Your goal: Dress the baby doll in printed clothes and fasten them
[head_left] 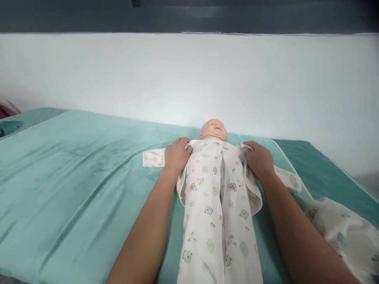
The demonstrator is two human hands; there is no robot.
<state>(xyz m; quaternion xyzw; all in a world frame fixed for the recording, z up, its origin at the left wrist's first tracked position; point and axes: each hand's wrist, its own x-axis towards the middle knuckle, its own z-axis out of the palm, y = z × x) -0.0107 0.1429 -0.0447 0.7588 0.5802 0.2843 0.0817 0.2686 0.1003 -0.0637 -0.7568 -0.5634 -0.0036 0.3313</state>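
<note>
A baby doll (213, 129) lies on its back with its head toward the wall. White baby pants (207, 197) printed with green bears lie spread over its body, with the waist near the neck and the legs toward me. Beneath them, a white baby shirt (154, 157) shows its sleeves stretched out to both sides and its curved hem. My left hand (177, 156) is closed on the upper left corner of the pants. At the opposite corner, my right hand (259, 157) pinches the cloth. The doll's arms and legs are hidden.
A teal bedsheet (89, 177) with wrinkles covers the bed, with a darker green strip (314, 169) at the right. Crumpled white printed cloth (346, 232) lies beside my right forearm. A white wall (177, 79) stands behind. Something red (5, 111) is at the far left.
</note>
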